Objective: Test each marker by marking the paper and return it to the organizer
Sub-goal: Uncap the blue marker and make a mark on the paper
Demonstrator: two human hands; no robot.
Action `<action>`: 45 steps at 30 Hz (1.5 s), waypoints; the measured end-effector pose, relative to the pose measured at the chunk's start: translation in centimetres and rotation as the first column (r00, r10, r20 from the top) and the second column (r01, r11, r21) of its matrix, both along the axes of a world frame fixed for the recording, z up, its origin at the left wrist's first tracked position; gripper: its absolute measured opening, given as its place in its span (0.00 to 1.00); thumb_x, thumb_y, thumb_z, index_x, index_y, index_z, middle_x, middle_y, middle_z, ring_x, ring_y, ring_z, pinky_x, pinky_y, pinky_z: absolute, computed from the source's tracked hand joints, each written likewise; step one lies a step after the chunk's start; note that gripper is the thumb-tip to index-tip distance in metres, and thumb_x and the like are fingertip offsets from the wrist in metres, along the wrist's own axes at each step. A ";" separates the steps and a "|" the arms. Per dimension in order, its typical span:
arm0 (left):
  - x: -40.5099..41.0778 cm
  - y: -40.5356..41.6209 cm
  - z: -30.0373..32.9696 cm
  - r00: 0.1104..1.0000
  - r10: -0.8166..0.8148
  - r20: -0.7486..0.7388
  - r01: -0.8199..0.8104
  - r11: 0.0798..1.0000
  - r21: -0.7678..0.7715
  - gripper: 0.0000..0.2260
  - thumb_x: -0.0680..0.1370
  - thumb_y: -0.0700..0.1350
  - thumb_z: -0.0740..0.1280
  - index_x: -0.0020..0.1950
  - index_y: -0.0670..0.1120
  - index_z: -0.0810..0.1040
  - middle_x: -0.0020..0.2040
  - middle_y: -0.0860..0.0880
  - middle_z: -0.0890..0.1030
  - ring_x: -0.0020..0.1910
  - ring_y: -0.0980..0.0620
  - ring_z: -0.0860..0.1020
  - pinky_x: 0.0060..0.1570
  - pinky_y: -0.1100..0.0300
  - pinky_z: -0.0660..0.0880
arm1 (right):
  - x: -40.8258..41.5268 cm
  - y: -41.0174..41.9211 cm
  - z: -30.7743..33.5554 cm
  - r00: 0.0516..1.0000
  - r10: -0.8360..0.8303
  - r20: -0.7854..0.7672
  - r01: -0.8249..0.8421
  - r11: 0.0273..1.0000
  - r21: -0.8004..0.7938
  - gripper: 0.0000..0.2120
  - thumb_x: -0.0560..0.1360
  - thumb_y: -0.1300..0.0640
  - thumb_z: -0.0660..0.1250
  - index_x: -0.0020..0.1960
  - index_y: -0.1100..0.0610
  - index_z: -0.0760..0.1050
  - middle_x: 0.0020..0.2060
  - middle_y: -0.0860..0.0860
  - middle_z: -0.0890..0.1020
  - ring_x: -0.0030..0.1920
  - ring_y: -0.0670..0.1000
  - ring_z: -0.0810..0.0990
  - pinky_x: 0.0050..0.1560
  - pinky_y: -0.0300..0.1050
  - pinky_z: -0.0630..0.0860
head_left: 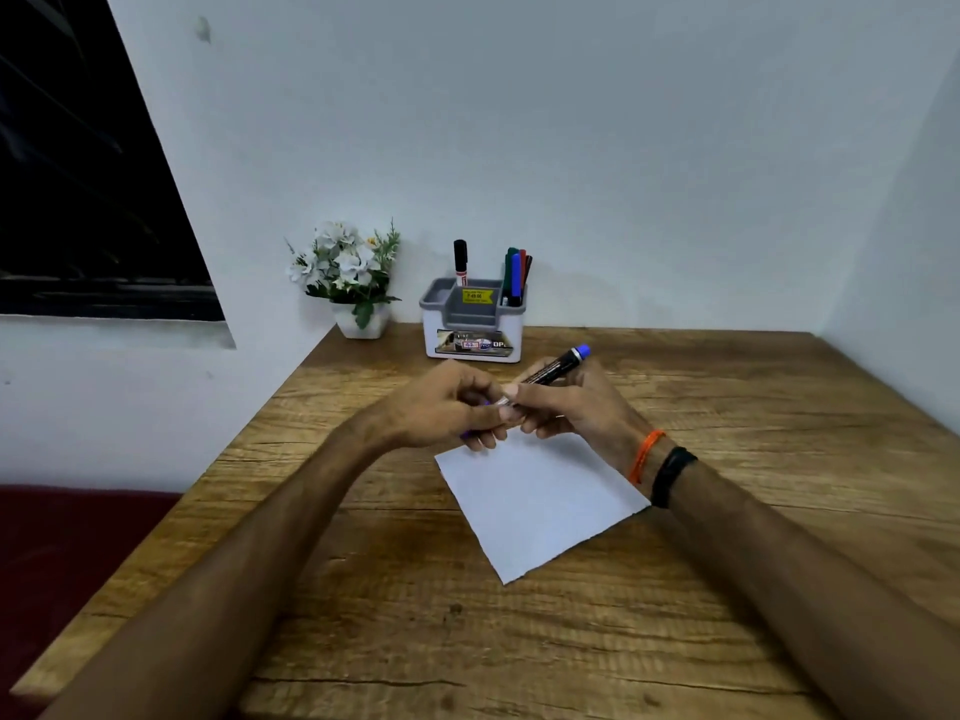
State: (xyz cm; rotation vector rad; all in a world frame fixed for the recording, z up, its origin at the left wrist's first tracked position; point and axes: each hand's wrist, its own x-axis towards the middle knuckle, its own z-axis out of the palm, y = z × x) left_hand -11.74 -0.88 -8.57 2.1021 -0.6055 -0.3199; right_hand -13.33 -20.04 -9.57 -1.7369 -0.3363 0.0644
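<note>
**Midway at the cap: one blue marker in hand, paper unmarked**

Clearly the work is at an early stage. The right hand (576,402) grips the black barrel of a blue marker (556,370), its blue end pointing up and away from the fingers toward the organizer (474,324). The left hand (447,407) has its fingers curled round the marker's near end, where a pale collar shows between the two sets of fingertips; a sliver of blue below the left fingers is probably the cap, though the hand hides most of it. Whether the cap is coming off or going on cannot be told from this view.

Just below and nearer than both hands lies the paper (540,506), one white sheet on the wooden table (753,407), its far corner tucked under the fingers. Its visible surface bears no mark, so no test stroke shows as done; the covered corner cannot be checked.

Beyond the fingers stands the single white-and-grey organizer. One black-capped marker (460,262) stands in its rear compartment, and a cluster of markers (517,275) fills its right compartment: green, red, blue and a dark one can be made out, so about four. That gives roughly six markers in all, one in hand and five awaiting testing, as judged from the clean sheet.

To the left of the organizer sits one potted artificial flower (353,278).
</note>
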 end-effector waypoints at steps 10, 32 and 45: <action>0.6 -0.1 -2.3 0.975 -0.117 0.189 0.127 0.991 -0.043 0.13 0.77 0.57 0.62 0.47 0.51 0.81 0.39 0.44 0.79 0.37 0.40 0.74 0.37 0.46 0.70 | 1.0 -0.3 -0.9 0.995 0.098 -0.026 -0.095 0.992 0.083 0.07 0.75 0.62 0.71 0.38 0.59 0.78 0.31 0.55 0.83 0.26 0.48 0.77 0.27 0.37 0.74; -0.3 0.1 -1.8 0.951 -0.085 0.297 0.091 0.996 -0.006 0.05 0.76 0.49 0.69 0.47 0.60 0.77 0.38 0.67 0.79 0.38 0.67 0.76 0.39 0.72 0.69 | 1.4 -0.5 -1.6 0.986 0.163 0.018 -0.163 0.966 0.200 0.05 0.71 0.61 0.71 0.37 0.60 0.79 0.31 0.59 0.80 0.28 0.50 0.75 0.28 0.39 0.73; 0.4 2.4 -1.6 0.972 -0.015 0.233 -0.099 0.876 0.473 0.20 0.63 0.63 0.76 0.53 0.58 0.84 0.43 0.59 0.81 0.42 0.58 0.75 0.42 0.58 0.72 | 1.0 0.5 -2.7 0.978 0.073 -0.194 0.009 0.920 0.391 0.06 0.70 0.58 0.66 0.42 0.60 0.80 0.29 0.52 0.75 0.29 0.48 0.71 0.28 0.39 0.69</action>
